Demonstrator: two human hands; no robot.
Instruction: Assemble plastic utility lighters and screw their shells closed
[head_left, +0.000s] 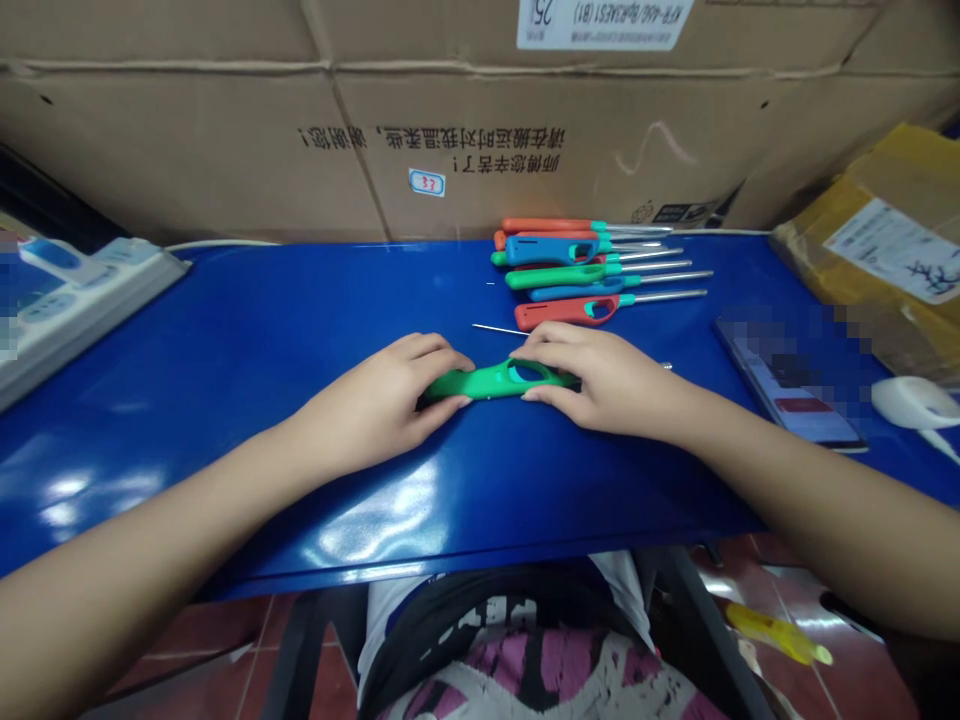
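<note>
A green plastic lighter handle (491, 381) lies flat on the blue table (262, 330) in the middle. My left hand (390, 400) is curled round its left end. My right hand (600, 375) covers its right end, fingers closed over it. Just behind them lies a pile of long-nosed lighters (577, 270) in red, blue, green and orange, their metal tubes pointing right. A thin metal rod (495, 328) lies between the pile and my hands.
A wall of cardboard boxes (450, 120) closes off the back edge. A white power strip (82, 290) sits at the left. A phone (787, 385), a white tape roll (911, 400) and a yellow parcel (877, 250) are at the right.
</note>
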